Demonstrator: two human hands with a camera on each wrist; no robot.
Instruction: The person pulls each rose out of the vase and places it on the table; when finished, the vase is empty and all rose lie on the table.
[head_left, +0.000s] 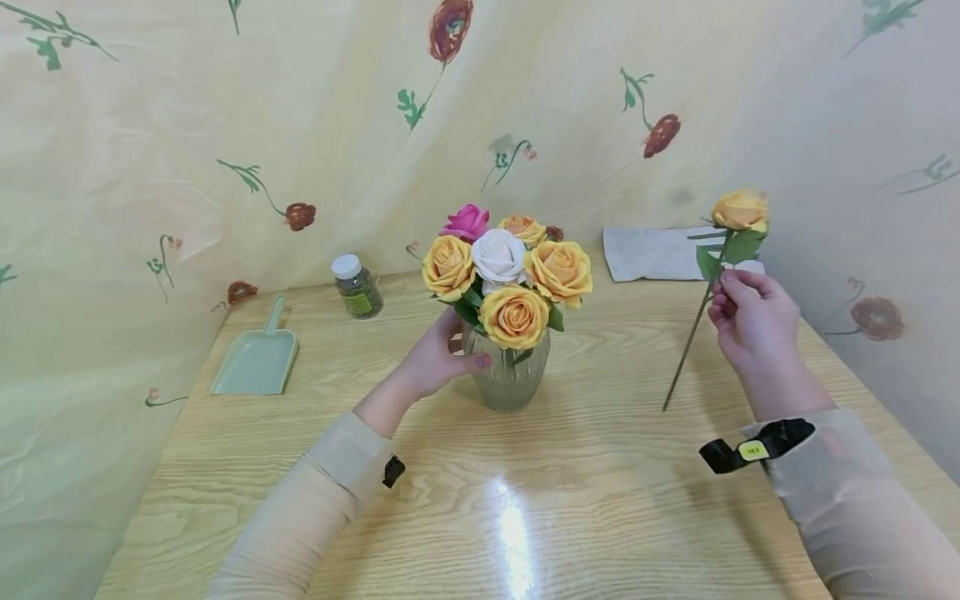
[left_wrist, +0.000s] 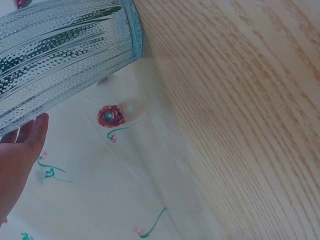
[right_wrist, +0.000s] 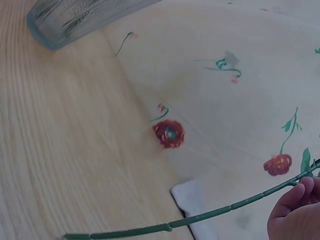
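In the head view a ribbed glass vase (head_left: 508, 382) stands upright on the table, filled with yellow roses (head_left: 515, 317), a white rose (head_left: 498, 255) and a magenta rose (head_left: 467, 222). My left hand (head_left: 438, 360) grips the vase's left side near the top, its thumb across the front. In the left wrist view, fingertips meet the textured glass (left_wrist: 65, 50). Off to the right, my right hand (head_left: 757, 321) pinches the stem of a single yellow rose (head_left: 741, 211) just below its leaves. That stem (right_wrist: 200, 216) slants down, its lower end apart from the vase.
At the back left stands a small jar (head_left: 358, 287) with a white lid. A pale green dustpan (head_left: 257, 363) lies by the table's left edge. Behind the right hand is a white, flat item (head_left: 651, 254). A flower-patterned sheet (head_left: 330, 108) hangs around the table.
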